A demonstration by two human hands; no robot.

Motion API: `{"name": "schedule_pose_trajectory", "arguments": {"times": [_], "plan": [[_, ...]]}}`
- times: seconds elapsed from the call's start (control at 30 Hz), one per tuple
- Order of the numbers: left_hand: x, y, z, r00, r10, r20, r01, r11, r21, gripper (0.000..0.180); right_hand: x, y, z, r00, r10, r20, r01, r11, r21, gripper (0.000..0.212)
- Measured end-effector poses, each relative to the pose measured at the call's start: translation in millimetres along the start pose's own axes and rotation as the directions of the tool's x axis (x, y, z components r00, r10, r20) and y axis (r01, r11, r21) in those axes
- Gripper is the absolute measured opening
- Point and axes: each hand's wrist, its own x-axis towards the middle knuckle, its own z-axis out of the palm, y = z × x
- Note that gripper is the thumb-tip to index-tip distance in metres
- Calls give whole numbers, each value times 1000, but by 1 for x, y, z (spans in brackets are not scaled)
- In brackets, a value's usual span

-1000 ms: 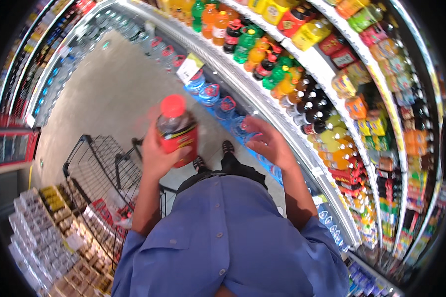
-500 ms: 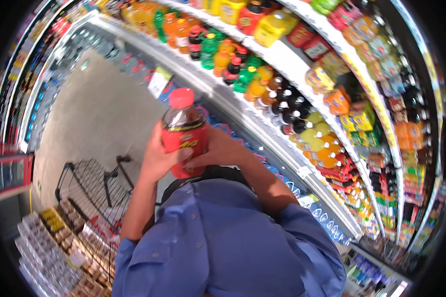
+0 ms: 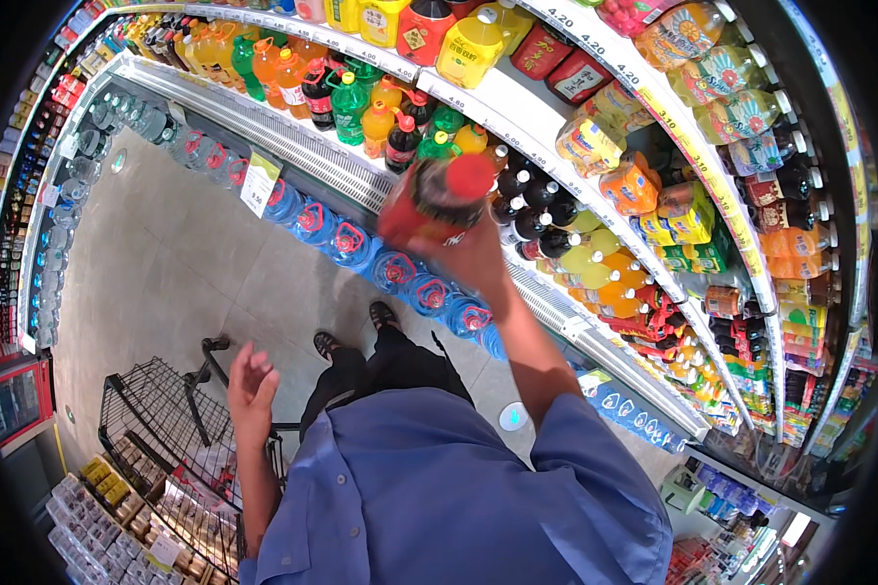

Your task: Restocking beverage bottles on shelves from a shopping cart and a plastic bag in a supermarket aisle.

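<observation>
A large soda bottle [image 3: 419,213] with a red cap and red label, filled with dark liquid, is gripped in my right hand [image 3: 473,255]. That arm reaches out toward the drinks shelf, and the bottle is tilted and a little blurred. Behind it on the shelf stand dark-capped and white-capped bottles [image 3: 532,210], partly covered by it. Down at the left, my left hand [image 3: 252,375] is raised with nothing in it, its fingers apart. A black wire shopping cart [image 3: 166,405] stands close beside that hand.
Big blue-tinted water bottles [image 3: 349,244] with red handles line the floor along the shelf base [image 3: 293,146]. Curving shelves of colourful drinks rise at the right. Stacked cartons [image 3: 93,526] sit at the lower left, beyond the cart. My feet [image 3: 356,327] stand on grey floor tiles.
My left hand has let go of the soda bottle and dropped to the left. My right hand has carried the bottle right, toward the shelf, and tilted it.
</observation>
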Motion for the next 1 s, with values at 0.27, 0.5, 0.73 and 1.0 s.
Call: {"name": "schedule_pose_trajectory", "arguments": {"times": [0.27, 0.5, 0.73, 1.0], "plan": [[-98, -134, -83, 936, -265, -232, 337, 862, 379, 48, 118, 72, -94, 904, -226, -363, 194, 973, -122, 70], [-171, -214, -114, 930, -216, -296, 341, 807, 482, 45, 183, 105, -136, 837, -327, -439, 185, 924, -335, 66], [-177, -197, -106, 916, -267, -299, 393, 745, 540, 40, 217, 159, -157, 844, -188, -502, 67, 966, -249, 54], [-167, -153, -87, 905, -282, -318, 423, 658, 623, 40, 250, 184, -191, 870, 99, -483, -282, 903, -323, 26]]}}
